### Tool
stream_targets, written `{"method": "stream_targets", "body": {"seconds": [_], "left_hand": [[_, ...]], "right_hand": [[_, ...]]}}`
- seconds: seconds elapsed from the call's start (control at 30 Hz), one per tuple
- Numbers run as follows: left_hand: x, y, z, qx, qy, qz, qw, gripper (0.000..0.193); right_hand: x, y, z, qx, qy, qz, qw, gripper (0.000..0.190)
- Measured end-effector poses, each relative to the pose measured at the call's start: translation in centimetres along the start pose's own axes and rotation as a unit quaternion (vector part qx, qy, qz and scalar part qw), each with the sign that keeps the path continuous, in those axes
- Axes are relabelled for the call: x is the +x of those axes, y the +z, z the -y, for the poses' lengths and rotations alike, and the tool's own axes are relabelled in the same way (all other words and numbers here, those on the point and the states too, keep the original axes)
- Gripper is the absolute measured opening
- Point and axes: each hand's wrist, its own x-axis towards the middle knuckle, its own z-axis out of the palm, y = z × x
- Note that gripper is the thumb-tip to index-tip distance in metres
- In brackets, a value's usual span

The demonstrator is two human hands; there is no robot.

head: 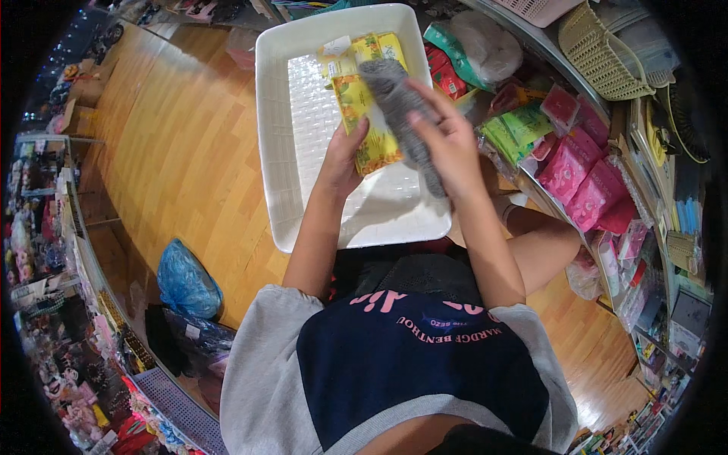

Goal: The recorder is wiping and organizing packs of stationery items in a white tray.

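Note:
My left hand grips a yellow printed packet by its lower left edge, thumb on top. Over the packet's right side, my right hand holds a grey cloth, blurred and bunched lengthwise. Whether the cloth touches the packet I cannot tell. Both hands are above a white woven-pattern plastic basket in front of me. Several more yellow packets lie at the basket's far end, partly hidden behind the held packet and the cloth.
Shelves on the right hold pink packs, green packets and a beige plastic basket. A blue plastic bag sits on the wooden floor to the left. Crowded display racks line the left side.

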Motion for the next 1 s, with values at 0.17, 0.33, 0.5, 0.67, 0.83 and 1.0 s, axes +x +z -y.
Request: {"method": "stream_targets", "body": {"seconds": [0.17, 0.33, 0.5, 0.67, 0.83, 1.0], "left_hand": [[0.6, -0.4, -0.3, -0.056, 0.016, -0.001, 0.998, 0.047], [0.5, 0.4, 0.1, 0.028, -0.010, -0.069, 0.997, 0.037], [0.5, 2.2, 0.5, 0.071, 0.082, -0.081, 0.991, 0.041], [0.3, 1.5, 1.5, 0.112, 0.088, 0.009, 0.990, 0.056], [0.4, 1.4, 1.0, 0.167, 0.066, 0.079, 0.981, 0.066], [0.0, 1.6, 0.2, 0.196, 0.081, 0.039, 0.977, 0.060]], "right_hand": [[0.7, -3.1, 0.9, 0.172, 0.033, -0.133, 0.976, 0.036], [-0.4, -1.5, 0.4, 0.031, 0.054, -0.072, 0.995, 0.045], [-1.3, -0.3, -0.7, -0.295, -0.155, -0.121, 0.935, 0.052], [-1.8, 0.5, -1.1, -0.346, -0.103, -0.073, 0.930, 0.055], [-1.9, 0.5, -0.7, -0.334, -0.069, -0.058, 0.938, 0.054], [-1.5, 0.0, -1.0, -0.252, -0.081, -0.022, 0.964, 0.039]]}}
